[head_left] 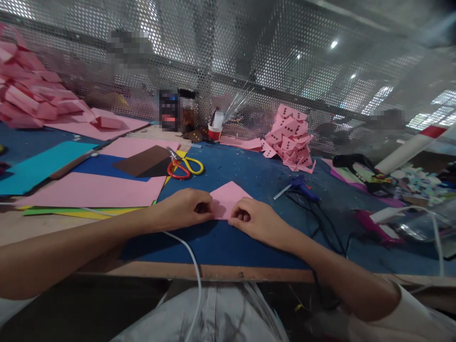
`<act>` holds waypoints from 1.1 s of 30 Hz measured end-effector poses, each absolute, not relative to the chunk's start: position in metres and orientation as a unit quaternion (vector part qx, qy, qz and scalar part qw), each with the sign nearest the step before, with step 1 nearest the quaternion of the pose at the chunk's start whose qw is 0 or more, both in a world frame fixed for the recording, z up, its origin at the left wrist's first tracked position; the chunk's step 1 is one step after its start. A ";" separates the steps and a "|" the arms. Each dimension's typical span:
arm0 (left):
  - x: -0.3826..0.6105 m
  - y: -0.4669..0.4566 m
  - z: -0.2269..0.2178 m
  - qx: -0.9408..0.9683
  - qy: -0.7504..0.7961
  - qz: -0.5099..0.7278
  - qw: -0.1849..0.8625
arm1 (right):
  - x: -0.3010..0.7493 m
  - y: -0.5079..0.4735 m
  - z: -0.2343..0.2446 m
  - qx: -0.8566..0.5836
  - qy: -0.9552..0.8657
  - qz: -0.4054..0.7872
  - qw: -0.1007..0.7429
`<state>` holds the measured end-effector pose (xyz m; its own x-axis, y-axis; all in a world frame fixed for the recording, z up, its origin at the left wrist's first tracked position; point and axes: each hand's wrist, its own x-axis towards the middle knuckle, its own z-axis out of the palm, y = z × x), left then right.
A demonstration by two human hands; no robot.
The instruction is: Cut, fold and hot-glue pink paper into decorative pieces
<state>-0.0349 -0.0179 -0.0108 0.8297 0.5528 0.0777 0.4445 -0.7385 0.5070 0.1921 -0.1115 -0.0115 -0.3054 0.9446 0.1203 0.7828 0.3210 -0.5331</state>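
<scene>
Pink paper lies between left hand and right hand, both curled, pinching its near edge.

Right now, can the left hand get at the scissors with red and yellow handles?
Likely yes: the scissors lie just beyond the left hand, handles on the near side, and I see nothing blocking between them. That hand is on the pink paper, so it would have to let go first.
</scene>
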 end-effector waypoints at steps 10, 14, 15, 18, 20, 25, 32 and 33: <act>-0.035 -0.021 -0.008 0.932 0.265 0.121 0.217 | 0.181 -0.100 -0.016 -0.551 -0.788 0.178 0.210; -0.033 -0.021 -0.011 0.931 0.274 0.123 0.208 | 0.181 -0.101 -0.015 -0.555 -0.785 0.178 0.208; -0.033 -0.021 -0.011 0.931 0.274 0.122 0.205 | 0.180 -0.101 -0.015 -0.556 -0.785 0.177 0.207; -0.032 -0.021 -0.013 0.934 0.271 0.122 0.200 | 0.179 -0.101 -0.015 -0.560 -0.783 0.173 0.207; -0.032 -0.021 -0.013 0.934 0.271 0.128 0.193 | 0.178 -0.101 -0.016 -0.562 -0.782 0.169 0.210; -0.032 -0.022 -0.015 0.937 0.270 0.137 0.174 | 0.176 -0.101 -0.018 -0.575 -0.773 0.164 0.211; -0.033 -0.023 -0.016 0.937 0.270 0.138 0.172 | 0.173 -0.102 -0.015 -0.588 -0.771 0.151 0.194; -0.034 -0.023 -0.017 0.937 0.271 0.139 0.172 | 0.173 -0.102 -0.015 -0.589 -0.771 0.148 0.191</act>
